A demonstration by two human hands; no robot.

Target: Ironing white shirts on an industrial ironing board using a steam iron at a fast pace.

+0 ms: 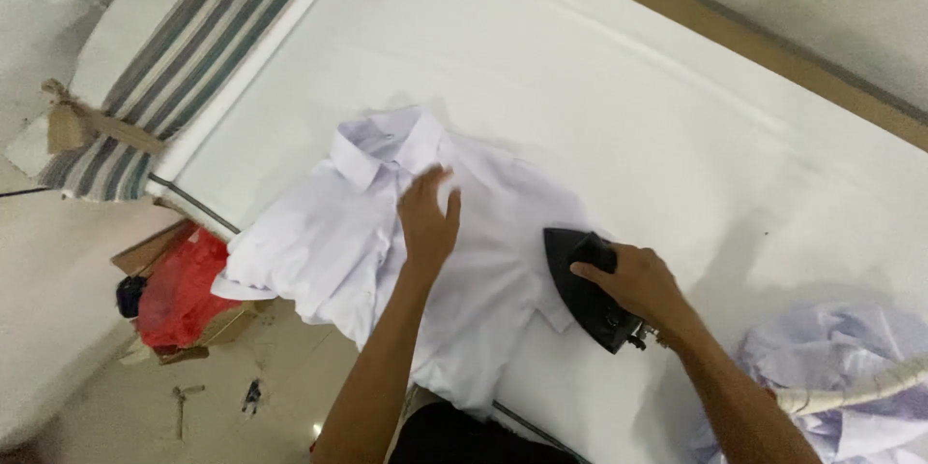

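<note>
A white short-sleeved collared cotton shirt (387, 251) lies spread front-up near the edge of the broad white padded counter (628, 106), its lower hem and one sleeve hanging over that edge. The left hand (428, 217) rests flat on the shirt's chest just below the collar, fingers spread, pinning the cloth. The right hand (633, 280) is wrapped around the handle of a black, wedge-shaped electric iron (585, 280), which sits on the shirt's far sleeve. That side looks mostly smooth; the hanging side seems creased. A crumpled pale lilac garment (841, 358) waits nearby.
</note>
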